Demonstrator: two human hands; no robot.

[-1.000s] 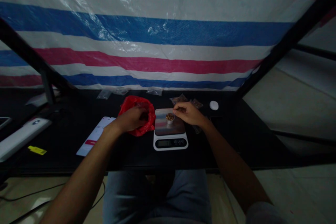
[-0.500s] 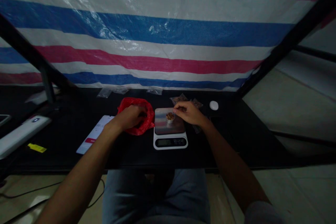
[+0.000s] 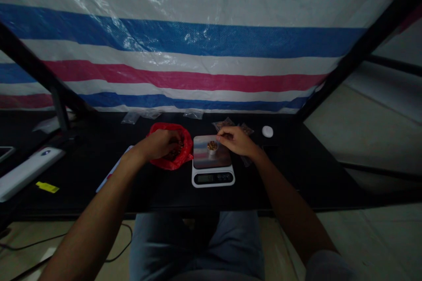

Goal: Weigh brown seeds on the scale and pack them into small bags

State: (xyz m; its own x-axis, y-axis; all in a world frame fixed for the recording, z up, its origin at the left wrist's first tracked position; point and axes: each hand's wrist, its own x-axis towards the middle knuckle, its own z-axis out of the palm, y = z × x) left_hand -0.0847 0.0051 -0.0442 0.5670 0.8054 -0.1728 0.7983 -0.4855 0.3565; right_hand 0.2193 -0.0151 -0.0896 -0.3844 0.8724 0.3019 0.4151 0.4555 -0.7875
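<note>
the left hand (image 3: 159,145) has just been drawn a little toward the left side of the red bag (image 3: 188,149), so that more of the small brown pieces (image 3: 176,153) is laid open to view within it. for the work in hand, the contents of the bag are now less covered, while the cup (image 3: 212,152) seems to be left undisturbed.

compared with the frame half a second ago, more of the phone (image 3: 115,169) is hidden beneath the left forearm. the right hand (image 3: 236,139) is held in much the same pose, and the filled cup is kept upright on the metal plate of the scale (image 3: 201,158), just right of the bag.

the left fingers are curled downward into the bag's mouth; the right thumb and fingertips are brought together just beside the cup's far right rim. in this dim light it cannot be told whether anything is pinched in either hand, or whether the cup is touched. beyond the right hand, filled clear packets (image 3: 224,124) are partly screened by it; farther right, a white rounded object (image 3: 267,131) is seen on the black table (image 3: 165,197).
</note>
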